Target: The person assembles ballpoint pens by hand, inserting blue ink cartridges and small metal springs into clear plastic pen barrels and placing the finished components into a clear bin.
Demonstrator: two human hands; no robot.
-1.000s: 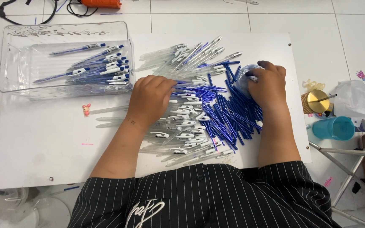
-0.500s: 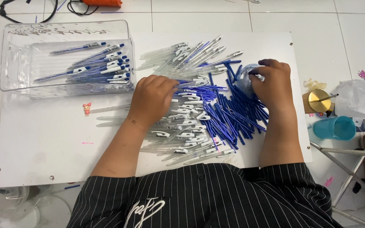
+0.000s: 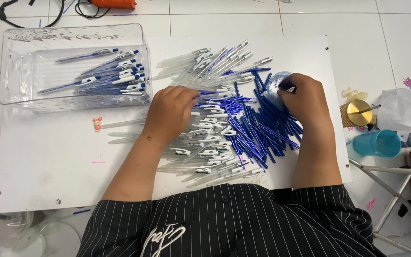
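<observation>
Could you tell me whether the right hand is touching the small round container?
Touching: the head view shows the right hand with fingertips on the small round container.

white tile floor [image 3: 396, 38], white board [image 3: 48, 166]

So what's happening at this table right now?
A person in a striped black shirt sits at a white board covered with pen parts. The left hand rests on a heap of clear pen barrels, fingertips at one barrel. The right hand reaches into a small round container beside a pile of blue refills. A clear plastic tray at the upper left holds assembled blue pens.
</observation>
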